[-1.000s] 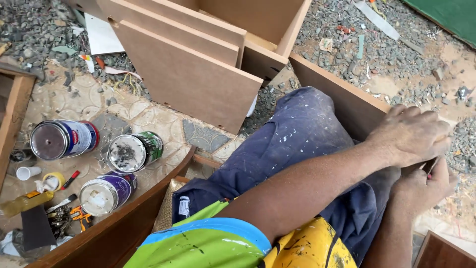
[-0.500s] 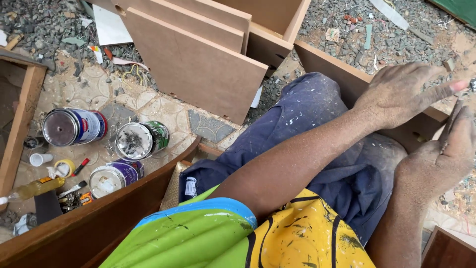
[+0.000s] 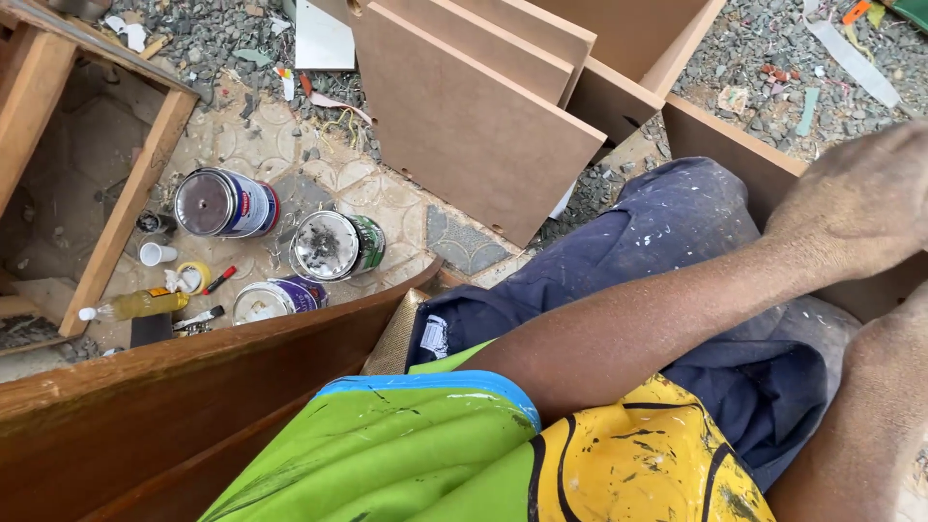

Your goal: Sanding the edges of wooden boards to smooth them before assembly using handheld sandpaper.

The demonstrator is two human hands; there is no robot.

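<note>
Left hand point(image 3: 855, 208) is hovering over the board point(image 3: 764, 164), nearer it; grip unclear; right hand is lying out of view.

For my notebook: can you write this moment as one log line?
left hand: above brown board edge, grip unclear | right hand: out of view | three paint cans on tiled ground

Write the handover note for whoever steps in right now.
Left hand: reaches across the knee, over the wooden panel. Its fingers are cut off by the frame, so grip is unclear.
Right hand: out of view, only the forearm shows.
Three cans lie on the tiled floor at left, with flat boards beyond.
Progress can't be read from this view.
</note>
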